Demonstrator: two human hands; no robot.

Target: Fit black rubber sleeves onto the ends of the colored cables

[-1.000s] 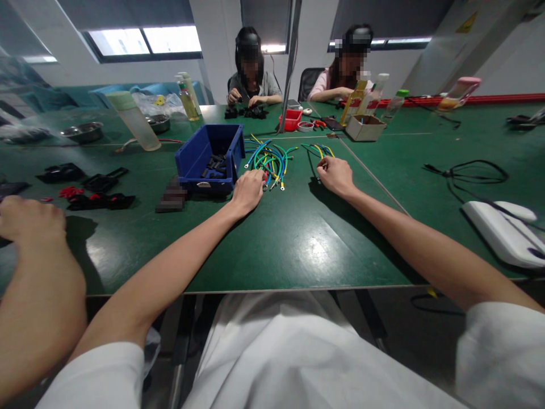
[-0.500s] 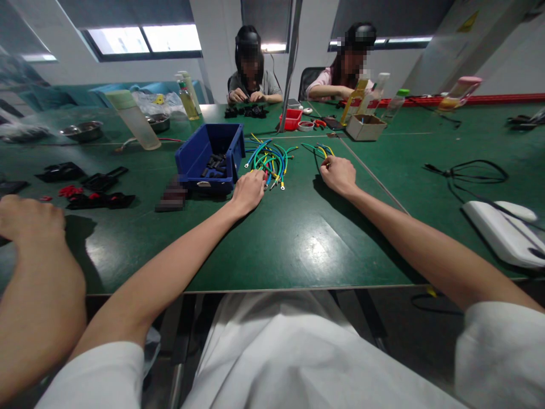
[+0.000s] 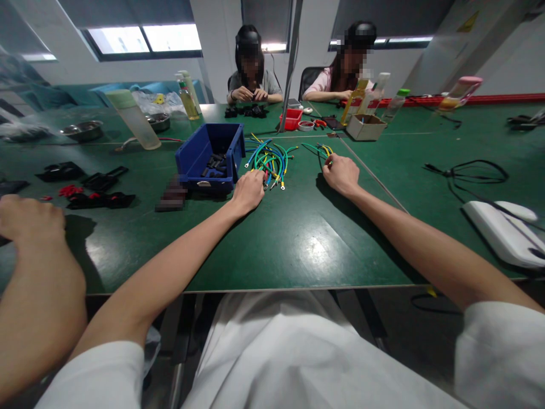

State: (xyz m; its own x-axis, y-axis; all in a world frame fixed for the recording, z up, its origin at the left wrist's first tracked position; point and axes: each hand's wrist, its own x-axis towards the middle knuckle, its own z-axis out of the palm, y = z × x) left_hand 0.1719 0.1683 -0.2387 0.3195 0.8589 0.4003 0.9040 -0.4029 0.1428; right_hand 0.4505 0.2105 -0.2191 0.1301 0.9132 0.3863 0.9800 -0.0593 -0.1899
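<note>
My left hand [image 3: 249,190] rests at the near left edge of a tangled pile of blue, green and yellow wires [image 3: 275,162], its fingers closed together at the wires; what is between them is hidden. To the right of the pile, my right hand [image 3: 340,173] has its fingers closed at the near end of a few green and yellow wires [image 3: 320,149]. Some of the wires in the pile end in metal ring lugs. Just left of the pile stands a blue bin [image 3: 189,162] holding small black parts [image 3: 216,165].
Another person's arm [image 3: 38,272] reaches in at the far left, near black and red parts [image 3: 100,199]. Two people sit across the table. A metal pole, red tray [image 3: 292,119], cardboard box [image 3: 365,128] and bottles stand behind. A white device [image 3: 504,233] with cables lies right.
My right hand has shifted slightly to the right, away from the wire pile. My left hand looks unmoved. Across the table, the two people's hands have moved a little.
</note>
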